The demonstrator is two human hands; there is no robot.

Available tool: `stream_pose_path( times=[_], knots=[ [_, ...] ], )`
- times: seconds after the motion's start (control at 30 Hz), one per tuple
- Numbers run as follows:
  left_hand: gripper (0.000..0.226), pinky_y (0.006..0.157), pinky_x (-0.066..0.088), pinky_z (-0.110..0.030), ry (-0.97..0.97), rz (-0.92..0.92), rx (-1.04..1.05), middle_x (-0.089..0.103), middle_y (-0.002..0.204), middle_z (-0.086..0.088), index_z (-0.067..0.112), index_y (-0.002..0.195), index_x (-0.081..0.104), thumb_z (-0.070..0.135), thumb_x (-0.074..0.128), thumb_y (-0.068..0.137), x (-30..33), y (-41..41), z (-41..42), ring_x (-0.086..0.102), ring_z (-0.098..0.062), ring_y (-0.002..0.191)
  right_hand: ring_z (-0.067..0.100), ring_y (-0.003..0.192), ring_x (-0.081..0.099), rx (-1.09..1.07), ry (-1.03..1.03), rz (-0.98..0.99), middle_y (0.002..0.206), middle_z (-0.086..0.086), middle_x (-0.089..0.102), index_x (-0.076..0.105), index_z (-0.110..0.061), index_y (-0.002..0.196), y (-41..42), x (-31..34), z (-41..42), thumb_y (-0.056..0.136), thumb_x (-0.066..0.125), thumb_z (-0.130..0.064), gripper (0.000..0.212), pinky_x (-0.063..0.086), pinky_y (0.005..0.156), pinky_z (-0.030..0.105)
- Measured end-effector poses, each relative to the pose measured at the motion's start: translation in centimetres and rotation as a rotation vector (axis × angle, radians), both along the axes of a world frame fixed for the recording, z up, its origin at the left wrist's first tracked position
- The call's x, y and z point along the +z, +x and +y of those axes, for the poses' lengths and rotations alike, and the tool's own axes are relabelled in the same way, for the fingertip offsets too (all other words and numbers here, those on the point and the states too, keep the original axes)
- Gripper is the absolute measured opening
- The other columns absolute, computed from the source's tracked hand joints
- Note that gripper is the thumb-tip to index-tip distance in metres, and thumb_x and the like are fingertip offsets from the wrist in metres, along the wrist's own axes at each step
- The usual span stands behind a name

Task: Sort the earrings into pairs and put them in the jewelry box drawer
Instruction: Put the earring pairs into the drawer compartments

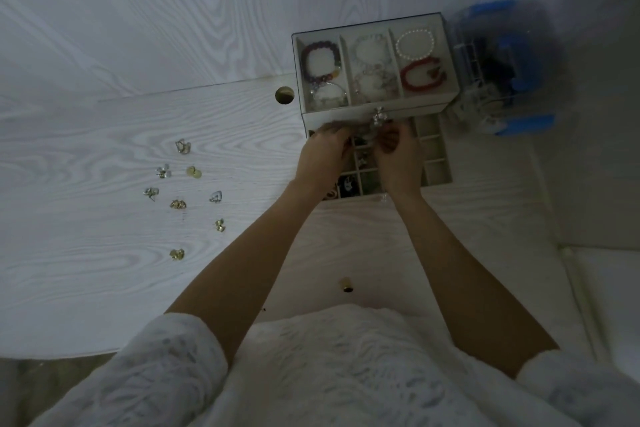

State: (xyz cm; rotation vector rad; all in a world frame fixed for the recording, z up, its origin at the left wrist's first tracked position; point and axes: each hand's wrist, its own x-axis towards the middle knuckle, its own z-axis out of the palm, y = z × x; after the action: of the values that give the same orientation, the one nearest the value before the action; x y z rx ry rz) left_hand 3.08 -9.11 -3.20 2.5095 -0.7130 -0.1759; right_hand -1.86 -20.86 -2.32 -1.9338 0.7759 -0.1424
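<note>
A cream jewelry box (450, 94) stands at the back of the white table, its top tray holding bracelets. Its lower drawer (437, 163), divided into small square cells, is pulled out toward me. Some cells hold dark and glinting pieces. My left hand (323, 158) and my right hand (398, 159) hover over the drawer's back rows with fingers curled and fingertips nearly meeting. They pinch a small glinting earring (363, 136) between them, just below the upper drawer's crystal knob (378, 115). Several loose earrings (178, 204) lie scattered on the table to the left.
A round cable hole (284, 95) sits in the tabletop left of the box. A clear container with blue parts (502, 69) stands right of the box. A small gold knob (346, 285) lies near the table's front edge, by my white top.
</note>
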Motion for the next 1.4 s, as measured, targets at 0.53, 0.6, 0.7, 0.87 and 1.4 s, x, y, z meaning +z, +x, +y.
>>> stream_pose_path(
  times=[0.53, 0.6, 0.7, 0.87, 1.4],
  knots=[
    [0.03, 0.083, 0.037, -0.025, -0.005, -0.176, -0.16, 0.073, 0.085, -0.007, 0.009, 0.086, 0.073, 0.018, 0.045, 0.079, 0.4, -0.7, 2.2, 0.063, -0.03, 0.089, 0.034, 0.124, 0.041, 0.452, -0.645, 0.049, 0.117, 0.018, 0.059, 0.054, -0.004, 0.109, -1.3, -0.8, 0.9, 0.088, 0.05, -0.011, 0.023, 0.035, 0.098, 0.043],
    [0.025, 0.078, 0.043, -0.031, -0.041, -0.112, -0.099, 0.071, 0.094, -0.01, 0.011, 0.104, 0.068, 0.013, 0.052, 0.084, 1.4, -1.6, 3.6, 0.06, -0.031, 0.09, 0.035, 0.114, 0.048, 0.446, -0.744, 0.023, 0.111, 0.017, 0.061, 0.056, -0.004, 0.105, -2.0, -0.3, 1.1, 0.087, 0.049, -0.011, 0.02, 0.035, 0.096, 0.042],
    [0.028, 0.069, 0.052, -0.035, -0.1, 0.012, 0.045, 0.071, 0.095, -0.004, 0.021, 0.117, 0.06, 0.02, 0.051, 0.092, 2.7, -3.7, 7.3, 0.062, -0.024, 0.086, 0.032, 0.099, 0.052, 0.518, -0.753, -0.068, 0.103, 0.013, 0.062, 0.058, -0.006, 0.103, -3.5, 0.7, 2.4, 0.087, 0.049, -0.008, 0.018, 0.038, 0.087, 0.037],
    [0.021, 0.073, 0.051, -0.028, -0.214, 0.081, 0.344, 0.072, 0.095, 0.004, 0.021, 0.11, 0.064, 0.023, 0.054, 0.092, 2.6, -7.6, 15.2, 0.064, -0.01, 0.084, 0.028, 0.087, 0.057, 0.823, -0.621, -0.179, 0.091, 0.011, 0.066, 0.063, -0.008, 0.097, -5.3, 1.1, 7.0, 0.086, 0.047, -0.006, 0.02, 0.041, 0.075, 0.031],
    [0.042, 0.091, 0.038, -0.037, 0.086, 0.134, 0.677, 0.06, 0.115, -0.014, 0.012, 0.117, 0.059, 0.018, 0.068, 0.077, -2.6, -13.0, 28.0, 0.05, -0.035, 0.107, 0.031, 0.105, 0.051, 1.055, -0.416, -0.039, 0.119, 0.015, 0.054, 0.056, -0.006, 0.122, -3.4, -3.4, 22.1, 0.086, 0.06, -0.006, 0.037, 0.049, 0.086, 0.039]
  ],
)
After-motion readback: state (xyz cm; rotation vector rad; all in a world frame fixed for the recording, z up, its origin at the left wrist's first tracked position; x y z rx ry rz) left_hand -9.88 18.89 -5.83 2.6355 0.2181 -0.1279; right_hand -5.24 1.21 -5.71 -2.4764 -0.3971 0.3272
